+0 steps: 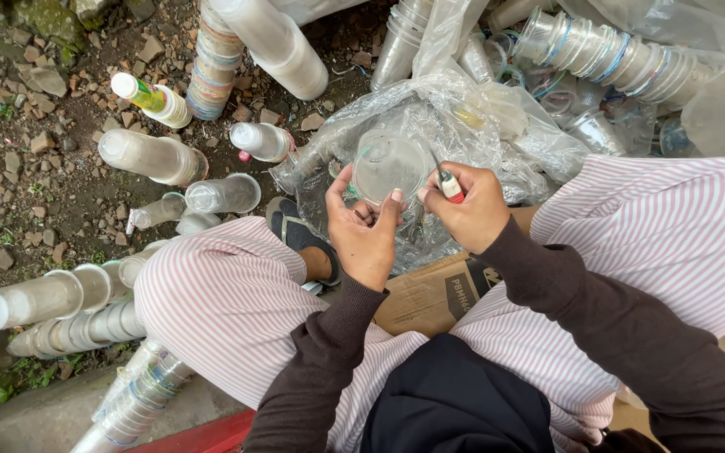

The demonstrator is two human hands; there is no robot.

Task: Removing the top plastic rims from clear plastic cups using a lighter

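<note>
Now the left hand (367, 231) grips a clear plastic cup (389, 165) from below, fingers around its rim. Just beside it, the right hand (466, 207) is clenched on a small red-and-white cutter (449, 186), its tip touching the cup's edge. Stacked cups (73, 331) lie well left of both hands.

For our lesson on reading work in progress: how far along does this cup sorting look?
Done: long nested stacks of clear cups lie on the ground. In hand: the left hand holds one clear plastic cup while the right hand holds a small red-and-white cutter at its rim. Left: a plastic bag with loose cups, and more beyond it.
</note>
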